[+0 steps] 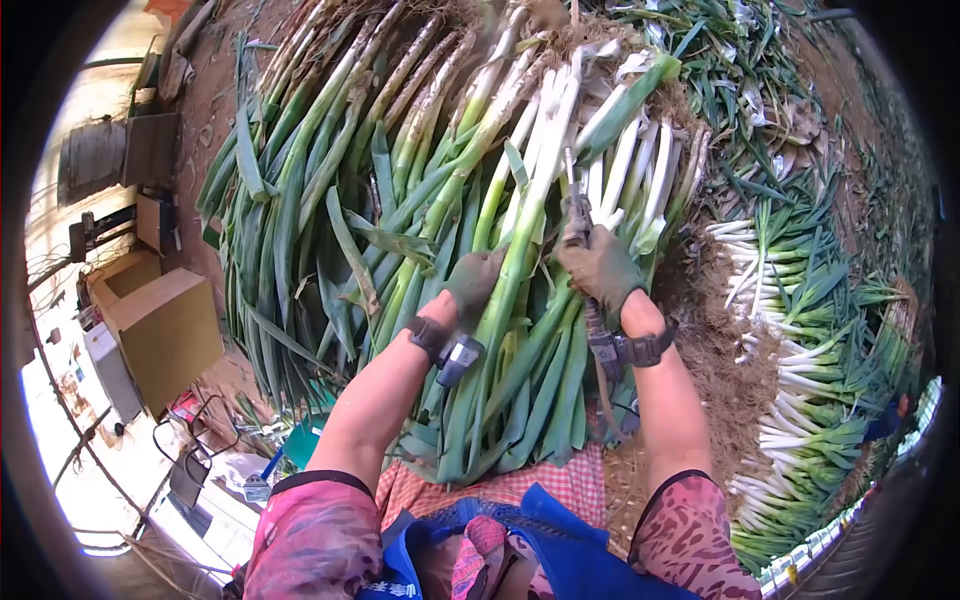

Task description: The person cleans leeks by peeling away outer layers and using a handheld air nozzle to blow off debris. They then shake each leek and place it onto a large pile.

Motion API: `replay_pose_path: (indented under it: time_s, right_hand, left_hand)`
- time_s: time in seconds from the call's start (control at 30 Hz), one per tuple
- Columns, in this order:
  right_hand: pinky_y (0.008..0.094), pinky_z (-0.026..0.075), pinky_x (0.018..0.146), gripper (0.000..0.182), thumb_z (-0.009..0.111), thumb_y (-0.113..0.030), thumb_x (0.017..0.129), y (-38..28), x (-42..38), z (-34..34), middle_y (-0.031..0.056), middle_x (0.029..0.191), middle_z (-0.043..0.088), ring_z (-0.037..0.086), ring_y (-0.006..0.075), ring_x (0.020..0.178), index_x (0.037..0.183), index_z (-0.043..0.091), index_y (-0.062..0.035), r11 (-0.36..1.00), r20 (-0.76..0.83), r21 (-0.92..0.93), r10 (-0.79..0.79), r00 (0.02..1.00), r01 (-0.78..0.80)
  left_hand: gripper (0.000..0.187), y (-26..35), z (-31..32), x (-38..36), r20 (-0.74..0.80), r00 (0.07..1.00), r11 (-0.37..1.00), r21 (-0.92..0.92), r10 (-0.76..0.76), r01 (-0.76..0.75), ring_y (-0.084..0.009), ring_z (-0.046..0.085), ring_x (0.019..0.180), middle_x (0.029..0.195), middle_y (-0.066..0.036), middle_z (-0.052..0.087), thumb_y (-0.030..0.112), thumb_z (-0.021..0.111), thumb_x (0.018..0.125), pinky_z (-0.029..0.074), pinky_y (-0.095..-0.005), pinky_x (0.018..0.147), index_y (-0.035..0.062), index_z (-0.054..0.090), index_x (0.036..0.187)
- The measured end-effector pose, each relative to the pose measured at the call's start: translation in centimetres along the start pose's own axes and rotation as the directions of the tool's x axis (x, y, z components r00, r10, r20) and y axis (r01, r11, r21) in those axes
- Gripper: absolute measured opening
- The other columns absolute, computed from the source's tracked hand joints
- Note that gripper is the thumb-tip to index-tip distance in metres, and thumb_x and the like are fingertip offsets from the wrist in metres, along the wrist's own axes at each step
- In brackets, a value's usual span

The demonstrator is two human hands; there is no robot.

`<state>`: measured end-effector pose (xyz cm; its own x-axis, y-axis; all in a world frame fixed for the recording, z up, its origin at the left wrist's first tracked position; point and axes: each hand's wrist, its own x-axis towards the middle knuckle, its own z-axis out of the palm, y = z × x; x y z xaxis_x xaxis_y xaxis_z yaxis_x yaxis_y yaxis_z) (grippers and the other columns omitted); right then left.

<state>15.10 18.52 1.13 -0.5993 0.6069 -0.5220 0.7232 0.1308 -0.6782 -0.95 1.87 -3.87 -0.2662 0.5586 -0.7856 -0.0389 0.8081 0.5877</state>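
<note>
My left hand (473,283), in a dark glove, is closed around a long leek (524,240) whose white root end points away from me. Its fingertips are partly hidden behind the stalk. Gloved as well, my right hand (603,268) grips an air blow gun (575,212). The thin metal nozzle points up among the white stalks, and a hose (598,335) hangs below the wrist. A heap of untrimmed leeks (300,190) with soil and roots spreads to the left and under both hands. Leek leaves drape over a red checked cloth (590,485) in front of me.
Cleaned leeks (800,390) lie in a long row on the right. Loose roots (725,330) cover the ground between. Leaf scraps (735,90) are piled at the top right. Cardboard boxes (165,340) stand at the left, near a wire-like frame and a green object (303,440).
</note>
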Motion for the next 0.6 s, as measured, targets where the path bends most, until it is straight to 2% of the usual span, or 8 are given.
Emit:
replay_pose_path:
  time_s: [0.07, 0.13, 0.17, 0.23, 0.27, 0.5, 0.57, 0.6]
  right_hand:
    - [0.0431, 0.052, 0.087, 0.056, 0.060, -0.047, 0.083, -4.2, -0.8, -1.3, 0.0298, 0.098, 0.068, 0.066, 0.0443, 0.098, 0.100, 0.067, 0.0060, 0.959, 0.068, -0.094, 0.276, 0.959, -0.269]
    - [0.0421, 0.053, 0.085, 0.052, 0.063, -0.043, 0.083, 2.7, 3.0, 1.4, 0.0286, 0.093, 0.069, 0.068, 0.0417, 0.094, 0.099, 0.067, 0.0061, 0.985, 0.109, -0.146, 0.113, 0.988, -0.097]
    - [0.0416, 0.054, 0.082, 0.051, 0.063, -0.042, 0.082, 4.9, 5.3, 1.8, 0.0278, 0.091, 0.070, 0.069, 0.0404, 0.091, 0.099, 0.067, 0.0061, 0.982, 0.125, -0.183, 0.064, 0.990, -0.040]
    - [0.0383, 0.056, 0.070, 0.046, 0.064, -0.035, 0.082, -3.8, 4.0, -3.0, 0.0239, 0.088, 0.071, 0.072, 0.0328, 0.078, 0.100, 0.067, 0.0076, 0.926, 0.171, 0.191, 0.297, 0.940, -0.327]
    - [0.0366, 0.056, 0.062, 0.040, 0.063, -0.029, 0.083, -3.1, 5.9, -3.1, 0.0202, 0.081, 0.070, 0.072, 0.0274, 0.070, 0.103, 0.067, 0.0058, 0.923, 0.138, 0.172, 0.323, 0.936, -0.344]
    - [0.0354, 0.058, 0.067, 0.032, 0.059, -0.030, 0.088, 3.9, 13.6, -1.8, 0.0202, 0.086, 0.072, 0.073, 0.0279, 0.076, 0.107, 0.071, -0.0073, 0.913, 0.338, -0.329, -0.125, 0.933, 0.242]
    - [0.0364, 0.057, 0.071, 0.039, 0.061, -0.034, 0.085, 1.6, 11.6, -1.7, 0.0230, 0.088, 0.071, 0.072, 0.0317, 0.079, 0.106, 0.071, -0.0028, 0.979, 0.261, -0.203, 0.018, 0.965, 0.036]
    - [0.0396, 0.056, 0.077, 0.050, 0.063, -0.038, 0.082, -3.3, 8.3, -2.6, 0.0267, 0.089, 0.070, 0.072, 0.0367, 0.084, 0.104, 0.068, 0.0064, 0.945, 0.211, -0.031, 0.324, 0.922, -0.325]
  left_hand:
    - [0.068, 0.1, 0.0, -0.7, 0.034, 0.999, 1.000, -0.009, -0.010, 0.010, -0.0377, 0.068, 0.082, 0.084, -0.026, 0.069, 0.060, 0.048, 0.095, 0.051, -0.0431, 0.077, -0.0049, 0.070, 0.096]
    - [0.067, 0.5, 1.1, -1.2, -0.006, 1.000, 1.000, 0.031, 0.000, 0.000, -0.0255, 0.067, 0.076, 0.082, -0.020, 0.071, 0.057, 0.046, 0.098, 0.051, -0.0371, 0.075, -0.0052, 0.070, 0.098]
    - [0.066, -0.3, 2.2, -1.1, -0.096, 0.995, 0.997, 0.077, -0.004, 0.011, -0.0315, 0.068, 0.077, 0.083, -0.023, 0.070, 0.056, 0.045, 0.098, 0.052, -0.0396, 0.075, -0.0050, 0.070, 0.099]
    - [0.063, 0.9, 3.6, -2.9, -0.217, 0.975, 0.994, 0.111, 0.040, -0.016, -0.0409, 0.068, 0.083, 0.085, -0.029, 0.068, 0.053, 0.047, 0.098, 0.051, -0.0448, 0.076, -0.0057, 0.067, 0.099]
    - [0.062, 0.4, 4.2, -2.8, -0.231, 0.972, 0.993, 0.113, 0.046, -0.020, -0.0436, 0.067, 0.085, 0.087, -0.031, 0.067, 0.053, 0.048, 0.098, 0.051, -0.0464, 0.077, -0.0060, 0.066, 0.100]
    - [0.057, 2.3, 5.2, -4.2, -0.228, 0.974, 0.975, 0.217, 0.013, 0.038, -0.0474, 0.065, 0.089, 0.091, -0.029, 0.067, 0.054, 0.049, 0.097, 0.050, -0.0523, 0.080, -0.0012, 0.062, 0.106]
    - [0.052, 1.5, 4.9, -4.6, -0.225, 0.973, 0.984, 0.175, 0.059, -0.019, -0.0448, 0.066, 0.092, 0.095, -0.029, 0.068, 0.049, 0.052, 0.096, 0.051, -0.0508, 0.082, 0.0000, 0.062, 0.109]
    - [0.049, 1.2, 4.7, -4.6, -0.225, 0.971, 0.987, 0.153, 0.085, -0.051, -0.0435, 0.066, 0.093, 0.097, -0.028, 0.068, 0.047, 0.053, 0.096, 0.051, -0.0500, 0.083, 0.0006, 0.062, 0.110]
